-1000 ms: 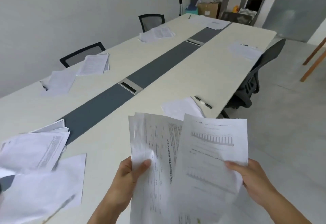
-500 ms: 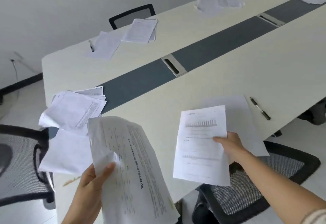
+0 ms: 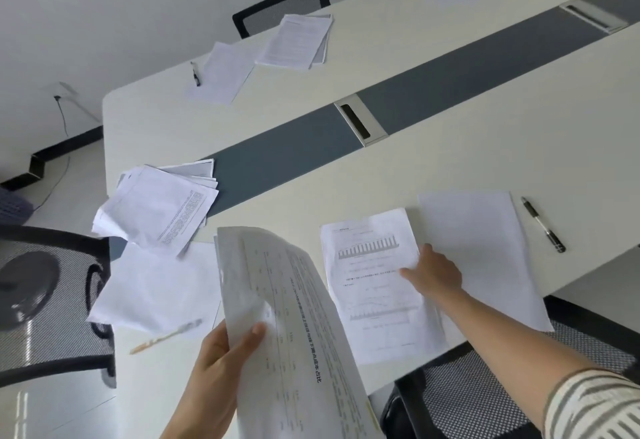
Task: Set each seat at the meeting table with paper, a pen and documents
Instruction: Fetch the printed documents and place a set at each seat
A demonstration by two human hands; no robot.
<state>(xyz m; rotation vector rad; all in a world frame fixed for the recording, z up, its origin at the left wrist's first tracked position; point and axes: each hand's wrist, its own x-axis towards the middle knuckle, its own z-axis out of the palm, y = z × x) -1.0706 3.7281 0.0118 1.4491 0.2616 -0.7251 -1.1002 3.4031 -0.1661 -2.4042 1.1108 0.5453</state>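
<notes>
My left hand grips a sheaf of printed documents above the table's near edge, thumb on top. My right hand holds a document with bar charts by its right edge, low over the table, next to a blank sheet. A black pen lies to the right of that blank sheet. At the table's end lie a loose pile of documents, a blank sheet and a light pen.
The long white meeting table has a grey centre strip with cable hatches. Across it, paper with a pen and a document stack lie before a black chair. Mesh chairs stand at left and below right.
My right hand has carried the chart document away from the sheaf and down to the table beside the blank sheet. My view swung left and down.
</notes>
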